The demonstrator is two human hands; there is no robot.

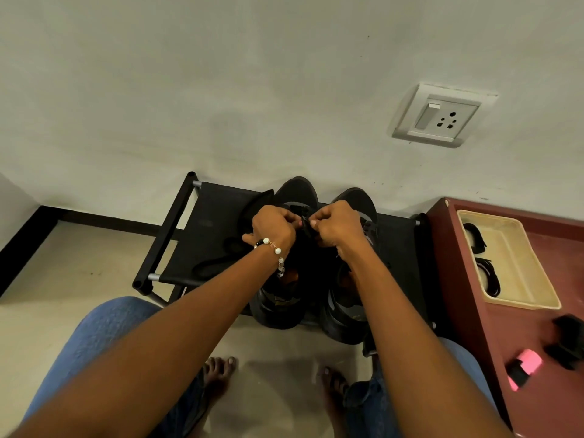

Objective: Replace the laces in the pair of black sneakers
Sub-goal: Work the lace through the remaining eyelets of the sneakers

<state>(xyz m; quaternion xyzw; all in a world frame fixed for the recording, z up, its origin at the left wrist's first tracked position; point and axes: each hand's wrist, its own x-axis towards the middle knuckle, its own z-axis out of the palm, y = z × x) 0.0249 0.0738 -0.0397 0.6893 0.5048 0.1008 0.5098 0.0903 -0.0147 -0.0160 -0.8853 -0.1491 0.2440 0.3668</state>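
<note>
Left hand (274,225) and right hand (338,226) pinch lace (306,223) above left sneaker (286,298).

Both your arms reach forward from the bottom corners of the frame and meet near its centre. Your left hand (274,226) has its fingers curled, and a bead bracelet (272,250) sits on its wrist. Your right hand (337,227) is curled the same way, knuckles up. The fingertips of both hands pinch close together, almost touching.
</note>
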